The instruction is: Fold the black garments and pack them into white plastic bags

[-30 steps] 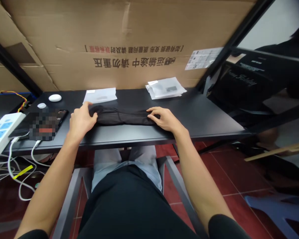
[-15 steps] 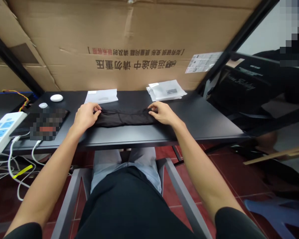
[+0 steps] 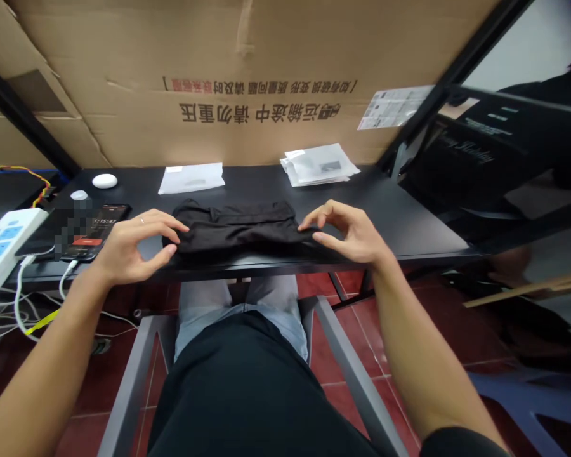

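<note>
A folded black garment (image 3: pixel 238 231) lies crosswise along the front part of the black table, its upper layer wrinkled. My left hand (image 3: pixel 140 244) grips its left end, the fingertips on top of the fabric and the thumb close below them. At the other end, my right hand (image 3: pixel 347 231) pinches the right corner between thumb and fingers. The cloth's near edge reaches almost to the table's front edge. What lies under the folds is hidden.
Behind the garment lie a flat white packet (image 3: pixel 191 179) and a stack of similar packets (image 3: pixel 320 166). On the left are a phone (image 3: pixel 98 231), a white oval case (image 3: pixel 105 181) and a power strip (image 3: pixel 7 244) with cables. A cardboard sheet (image 3: pixel 266 51) stands at the back.
Both hands have moved nearer to me and further apart. The garment's narrow strip has become wider, with its near edge closer to the table's front.
</note>
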{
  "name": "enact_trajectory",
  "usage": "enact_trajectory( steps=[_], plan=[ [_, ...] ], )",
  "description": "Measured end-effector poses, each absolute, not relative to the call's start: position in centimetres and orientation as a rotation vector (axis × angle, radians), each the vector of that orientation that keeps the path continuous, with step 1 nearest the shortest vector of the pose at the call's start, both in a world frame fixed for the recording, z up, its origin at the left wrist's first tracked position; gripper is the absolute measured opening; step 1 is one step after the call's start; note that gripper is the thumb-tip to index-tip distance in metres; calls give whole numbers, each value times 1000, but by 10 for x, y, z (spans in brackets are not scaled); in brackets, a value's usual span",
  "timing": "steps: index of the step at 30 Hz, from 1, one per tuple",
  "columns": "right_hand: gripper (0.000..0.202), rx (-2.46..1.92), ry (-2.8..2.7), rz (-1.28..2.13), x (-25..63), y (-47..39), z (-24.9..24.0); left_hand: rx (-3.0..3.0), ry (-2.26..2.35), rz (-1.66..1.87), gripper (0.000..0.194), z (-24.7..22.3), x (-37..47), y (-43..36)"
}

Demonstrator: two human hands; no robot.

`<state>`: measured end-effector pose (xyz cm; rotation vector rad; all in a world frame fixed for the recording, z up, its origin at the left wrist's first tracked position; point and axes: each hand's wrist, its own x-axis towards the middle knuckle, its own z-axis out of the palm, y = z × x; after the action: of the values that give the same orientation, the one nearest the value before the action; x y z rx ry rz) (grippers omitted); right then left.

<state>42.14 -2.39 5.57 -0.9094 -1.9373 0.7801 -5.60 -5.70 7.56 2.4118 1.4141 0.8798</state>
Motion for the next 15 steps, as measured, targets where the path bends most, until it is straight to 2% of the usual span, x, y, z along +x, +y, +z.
enact_trajectory(
  steps=[2, 5, 10, 15],
  plan=[
    [37, -914, -1916, 813, 418, -31, 54, 2414, 1402, 930, 21, 76, -48, -62],
    [29, -953, -1958, 678, 405, -30, 50, 2434, 1483, 1004, 31, 71, -26, -57],
    [13, -943, -2222, 323, 393, -4, 42, 2545, 1477, 675, 64, 50, -3, -29],
    [41, -934, -2453, 142, 400, 45, 36, 2659, 1287, 522, 54, 52, -2, 14]
  ],
)
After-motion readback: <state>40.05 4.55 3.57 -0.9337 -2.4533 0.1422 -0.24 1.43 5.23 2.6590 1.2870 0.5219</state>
